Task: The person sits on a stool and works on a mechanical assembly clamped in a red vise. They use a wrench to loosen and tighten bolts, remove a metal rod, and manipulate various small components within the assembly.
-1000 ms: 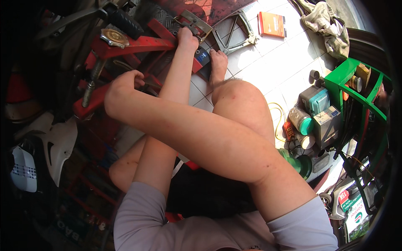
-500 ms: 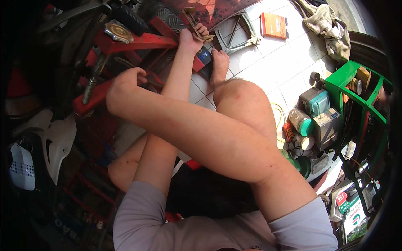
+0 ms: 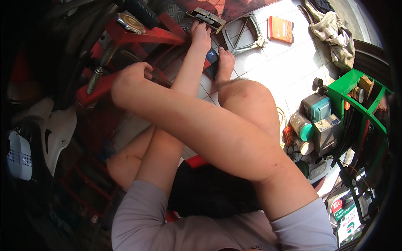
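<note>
My left hand reaches to the far end of the work area, its fingers at the near edge of a tan metal bracket with a dark inner face. The bracket is tilted just in front of a grey metal frame on the floor. My right arm crosses over the left one. Beside a red steel stand, the fingers of my right hand are curled in next to a dark bar. My wrist hides most of that grip.
An orange box lies on white tiles beyond my bare foot. On the right stand a green rack, a jar with a green lid and small boxes. A crumpled cloth lies far right; white fairing is at left.
The bracket has turned from steeply upright to a flatter tilt, showing its dark inner face. My left hand has moved slightly farther away with it. My right hand stays at the stand; the view shifted slightly.
</note>
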`<state>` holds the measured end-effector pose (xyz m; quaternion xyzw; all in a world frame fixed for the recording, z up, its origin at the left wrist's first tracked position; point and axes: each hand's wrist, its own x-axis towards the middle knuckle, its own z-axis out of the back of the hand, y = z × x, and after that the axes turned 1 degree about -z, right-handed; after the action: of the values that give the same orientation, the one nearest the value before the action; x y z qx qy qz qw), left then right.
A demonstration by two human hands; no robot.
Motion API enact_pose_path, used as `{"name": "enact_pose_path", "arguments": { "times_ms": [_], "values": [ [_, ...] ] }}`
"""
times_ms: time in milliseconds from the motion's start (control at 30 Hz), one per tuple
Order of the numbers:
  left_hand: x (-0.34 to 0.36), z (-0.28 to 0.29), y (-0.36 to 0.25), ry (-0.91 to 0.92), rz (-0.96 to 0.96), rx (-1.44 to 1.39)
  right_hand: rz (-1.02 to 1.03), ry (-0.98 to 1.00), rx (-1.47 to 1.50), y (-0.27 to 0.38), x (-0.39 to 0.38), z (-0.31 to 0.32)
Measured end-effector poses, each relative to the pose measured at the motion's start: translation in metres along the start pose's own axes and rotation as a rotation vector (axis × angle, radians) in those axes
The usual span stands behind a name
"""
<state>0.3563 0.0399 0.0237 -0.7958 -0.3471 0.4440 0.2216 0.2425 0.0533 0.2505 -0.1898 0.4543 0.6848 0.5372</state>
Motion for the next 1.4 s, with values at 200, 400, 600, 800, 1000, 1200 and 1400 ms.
{"name": "enact_pose_path", "arguments": {
  "times_ms": [200,400,600,800,1000,1200,1400],
  "values": [
    [-0.026,0.009,-0.006,0.104,-0.075,0.275,0.026,0.022,0.009,0.010,0.000,-0.002],
    [-0.053,0.014,0.015,0.097,-0.092,0.495,0.061,0.069,0.011,0.003,0.011,-0.009],
    [-0.103,0.061,0.044,0.262,-0.041,0.629,0.101,0.080,0.011,0.015,0.016,-0.011],
    [-0.146,0.118,0.016,0.581,0.250,1.371,0.021,0.139,-0.058,0.020,0.013,-0.020],
    [-0.171,0.156,-0.081,0.761,0.471,1.828,0.019,0.158,-0.060,0.019,0.007,-0.024],
    [-0.224,0.150,-0.186,0.447,0.293,2.032,-0.027,0.063,-0.082,-0.003,0.002,-0.019],
    [-0.252,0.168,-0.181,0.345,0.211,2.264,-0.031,-0.182,-0.187,-0.012,-0.002,-0.013]
  ]
}}
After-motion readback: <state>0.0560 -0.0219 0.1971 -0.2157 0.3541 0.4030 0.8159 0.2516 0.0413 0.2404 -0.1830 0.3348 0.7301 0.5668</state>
